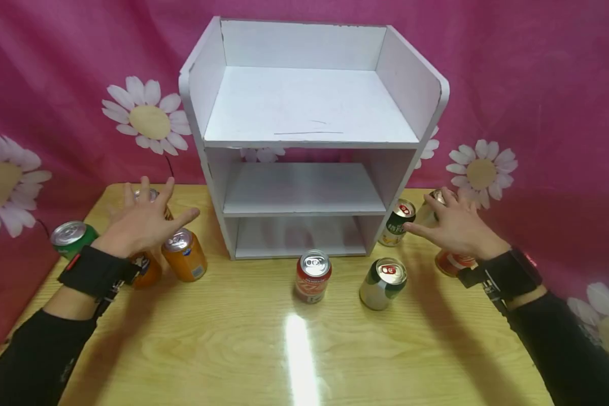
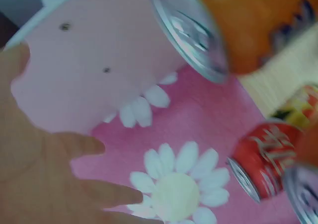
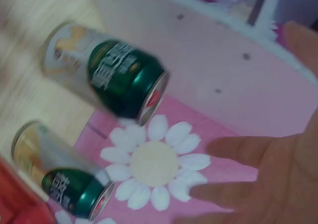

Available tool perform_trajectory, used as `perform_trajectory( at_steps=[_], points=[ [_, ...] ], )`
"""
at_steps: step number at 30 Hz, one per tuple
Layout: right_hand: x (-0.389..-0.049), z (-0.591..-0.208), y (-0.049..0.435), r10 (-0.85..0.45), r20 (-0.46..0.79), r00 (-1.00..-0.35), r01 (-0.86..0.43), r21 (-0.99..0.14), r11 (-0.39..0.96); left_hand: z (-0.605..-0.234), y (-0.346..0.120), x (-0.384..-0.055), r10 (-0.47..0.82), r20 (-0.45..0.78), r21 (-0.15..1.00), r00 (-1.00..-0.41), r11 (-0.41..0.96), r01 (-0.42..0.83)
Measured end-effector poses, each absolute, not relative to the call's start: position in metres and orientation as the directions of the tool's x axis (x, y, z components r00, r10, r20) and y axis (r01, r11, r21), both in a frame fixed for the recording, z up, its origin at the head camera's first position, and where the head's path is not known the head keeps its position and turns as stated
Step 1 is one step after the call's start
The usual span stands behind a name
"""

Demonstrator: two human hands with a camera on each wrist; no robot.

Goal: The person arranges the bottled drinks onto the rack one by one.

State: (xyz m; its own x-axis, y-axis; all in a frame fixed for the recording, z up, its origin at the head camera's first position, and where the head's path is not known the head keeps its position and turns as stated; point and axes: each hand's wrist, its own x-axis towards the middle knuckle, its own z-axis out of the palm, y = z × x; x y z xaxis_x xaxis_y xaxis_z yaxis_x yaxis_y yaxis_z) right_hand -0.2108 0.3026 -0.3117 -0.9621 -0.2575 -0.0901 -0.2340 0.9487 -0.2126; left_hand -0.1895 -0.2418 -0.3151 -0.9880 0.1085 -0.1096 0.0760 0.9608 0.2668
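Observation:
My left hand (image 1: 144, 223) hovers with spread fingers over cans at the table's left side. Around it stand an orange can (image 1: 186, 258), a second orange can (image 1: 148, 270) partly behind the wrist, a green can (image 1: 71, 238) and a can largely covered by the fingers. A red can (image 2: 266, 157) shows in the left wrist view. On the right, my right hand (image 1: 457, 228) is spread above a red can (image 1: 449, 263). Near its fingers are a green-and-white can (image 1: 396, 225) and a similar can (image 3: 62, 172), partly hidden in the head view. Neither hand holds anything.
A white shelf unit (image 1: 309, 144) with three levels stands at the table's back. In front of it are a red can (image 1: 312, 279) and a green-and-white can (image 1: 380, 287). A pink flowered cloth (image 1: 304, 8) hangs behind the wooden table (image 1: 223, 349).

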Motion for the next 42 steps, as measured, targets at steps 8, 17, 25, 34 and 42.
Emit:
perform_trajectory(
  at_steps=[8,17,25,34,42],
  points=[
    [-0.188,-0.315,0.297,-0.342,0.064,-0.937,-0.343,-0.342,0.875,-0.302,-0.225,-0.180,0.149,0.082,0.316,-0.985,0.934,0.167],
    [-0.158,-0.365,0.303,-0.400,0.078,-0.913,-0.381,-0.512,0.770,-0.300,-0.211,-0.170,0.202,0.148,0.448,-0.968,0.859,0.248],
    [-0.149,-0.403,0.307,-0.528,-0.040,-0.848,-0.356,-0.695,0.624,-0.310,-0.202,-0.166,0.233,0.119,0.516,-0.965,0.816,0.261],
    [-0.156,-0.425,0.301,-0.579,-0.137,-0.804,-0.238,-0.818,0.524,-0.326,-0.199,-0.163,0.187,0.160,0.591,-0.969,0.768,0.246],
    [-0.166,-0.430,0.295,-0.665,0.002,-0.747,-0.317,-0.880,0.354,-0.331,-0.195,-0.166,0.196,0.200,0.602,-0.960,0.749,0.278]
  ],
)
